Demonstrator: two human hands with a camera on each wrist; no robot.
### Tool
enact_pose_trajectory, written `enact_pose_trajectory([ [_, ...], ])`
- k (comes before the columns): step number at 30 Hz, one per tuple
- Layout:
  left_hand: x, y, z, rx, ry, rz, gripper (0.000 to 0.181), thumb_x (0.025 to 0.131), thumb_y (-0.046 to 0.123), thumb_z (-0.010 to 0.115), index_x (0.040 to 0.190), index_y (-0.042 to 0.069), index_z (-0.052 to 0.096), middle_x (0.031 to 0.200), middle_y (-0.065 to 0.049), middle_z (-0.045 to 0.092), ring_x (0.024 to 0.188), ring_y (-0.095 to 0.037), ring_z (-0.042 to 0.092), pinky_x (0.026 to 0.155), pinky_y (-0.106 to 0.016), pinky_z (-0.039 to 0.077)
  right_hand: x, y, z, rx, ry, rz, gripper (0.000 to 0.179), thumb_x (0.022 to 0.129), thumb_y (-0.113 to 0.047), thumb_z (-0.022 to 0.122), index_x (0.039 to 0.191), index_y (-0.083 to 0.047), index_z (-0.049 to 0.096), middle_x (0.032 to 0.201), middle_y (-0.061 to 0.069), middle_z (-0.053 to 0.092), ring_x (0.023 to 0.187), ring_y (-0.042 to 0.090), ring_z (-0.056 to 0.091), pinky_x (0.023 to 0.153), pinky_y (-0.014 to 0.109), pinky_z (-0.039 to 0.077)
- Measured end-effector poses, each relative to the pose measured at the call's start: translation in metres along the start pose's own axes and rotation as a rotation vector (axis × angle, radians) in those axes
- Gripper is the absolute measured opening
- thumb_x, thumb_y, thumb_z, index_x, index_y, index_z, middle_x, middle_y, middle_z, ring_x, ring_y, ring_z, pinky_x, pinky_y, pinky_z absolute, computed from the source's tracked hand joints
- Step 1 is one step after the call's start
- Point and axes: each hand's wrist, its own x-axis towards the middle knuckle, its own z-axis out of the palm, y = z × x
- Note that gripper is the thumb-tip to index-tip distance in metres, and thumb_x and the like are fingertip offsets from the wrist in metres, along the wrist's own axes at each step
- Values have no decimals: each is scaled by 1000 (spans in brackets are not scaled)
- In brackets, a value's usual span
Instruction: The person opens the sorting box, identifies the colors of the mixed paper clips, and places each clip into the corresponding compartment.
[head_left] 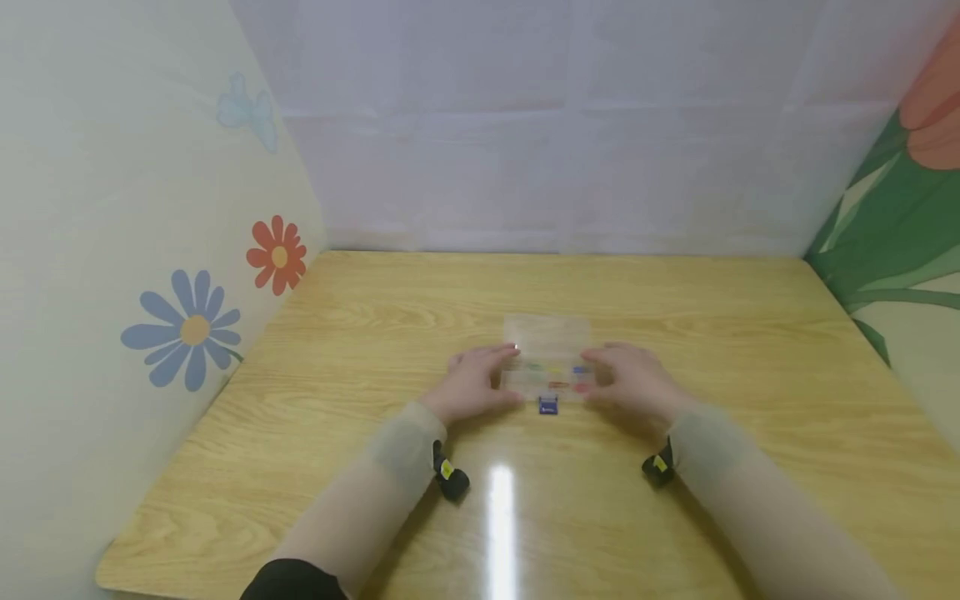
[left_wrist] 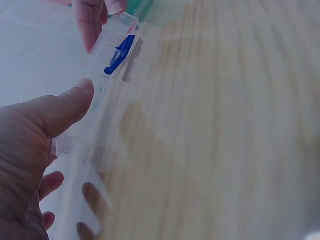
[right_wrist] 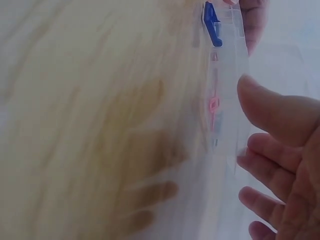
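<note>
A clear plastic compartment box (head_left: 528,385) lies on the table, small red, blue, yellow and green pieces showing inside. Behind its tray a see-through lid (head_left: 547,335) is raised. The blue latch (head_left: 548,406) is at the middle of the front edge. My left hand (head_left: 474,383) holds the box's left end, thumb at the near corner and fingertips toward the far one. At the opposite end, my right hand (head_left: 632,379) spans the side, its thumb (right_wrist: 260,102) at the front edge and index fingertip at the box; its other fingers are loosely bent.
The wood-grain table (head_left: 360,333) carries a bright light streak (head_left: 501,533) in front of the box. A pale cloth wall (head_left: 562,167) rises at the back. Flower-printed panels (head_left: 180,450) flank the left and right sides.
</note>
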Motion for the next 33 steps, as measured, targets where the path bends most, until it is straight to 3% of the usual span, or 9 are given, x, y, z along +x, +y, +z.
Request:
enact_pose_trajectory([
  [11,6,16,0,86,-9,19,81,82,62,63,149,24,36,155,7,30,141,-26,27,111,-56,14,-10,9,-6,-2,-12,44,70,81,-32,76,142,-11,48,146,22,40,136,46,29,107,67,12],
  [26,3,13,-3,107,-5,27,85,82,63,62,151,24,31,156,6,28,141,-26,25,111,-56,13,-9,6,-3,63,-2,24,70,84,-34,73,143,-10,45,150,14,38,139,42,25,110,63,13],
  [33,-6,9,-9,50,68,52,75,89,56,59,150,20,35,156,-1,30,142,-31,23,111,-60,11,-12,13,-2,140,60,37,70,89,-39,67,144,-4,41,151,19,34,137,43,28,110,60,17],
])
